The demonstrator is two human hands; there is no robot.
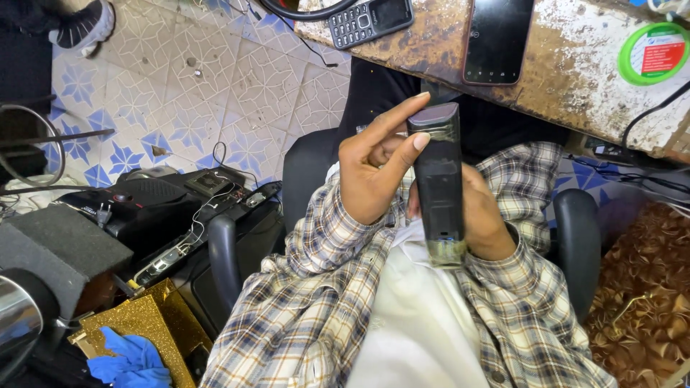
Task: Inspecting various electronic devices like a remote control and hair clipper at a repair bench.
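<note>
A long, dark, slab-shaped device point(438, 183) stands upright in front of my chest, a worn, greenish patch at its lower end. My right hand point(485, 215) wraps around it from behind. My left hand point(374, 169) touches its upper left edge with the thumb and forefinger, the other fingers curled. Both arms wear plaid sleeves over a white garment.
A worn, rusty tabletop point(575, 72) lies ahead with a keypad phone point(370, 20), a dark smartphone point(498, 39) and a green tape roll point(654, 54). Black chair armrests point(223, 259) flank me. Opened electronics point(165, 208) and a gold glitter box point(144, 323) sit on the left.
</note>
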